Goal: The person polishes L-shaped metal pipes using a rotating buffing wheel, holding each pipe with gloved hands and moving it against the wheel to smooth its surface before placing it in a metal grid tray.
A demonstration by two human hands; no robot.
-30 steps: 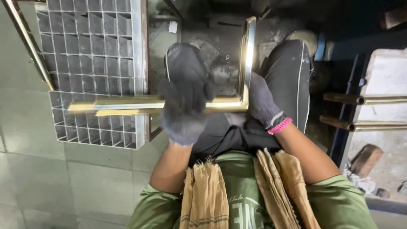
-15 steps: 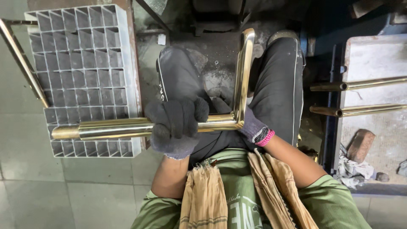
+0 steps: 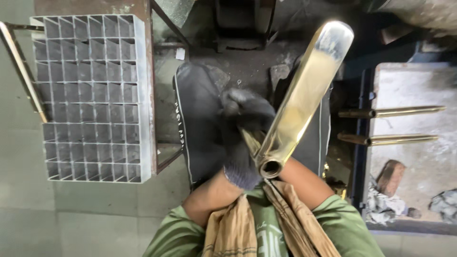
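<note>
Brass-coloured tube is raised in front of my chest, tilted, with its open threaded end pointing back toward the camera and its far end reaching up and away over my lap. In the head view, my left hand, in a dark knit glove, is closed around a second brass bar that runs under the tube, near its open end. My right hand is hidden behind the tube; only the bare forearm shows, so I cannot tell its grip. Both of my knees, in dark trousers, lie beneath the tube. To my left stands a grey metal grid rack on the tiled floor, with a thin brass rod leaning beside it. To my right, two brass rods lie side by side across a dusty tray, near a crumpled grey rag.
</note>
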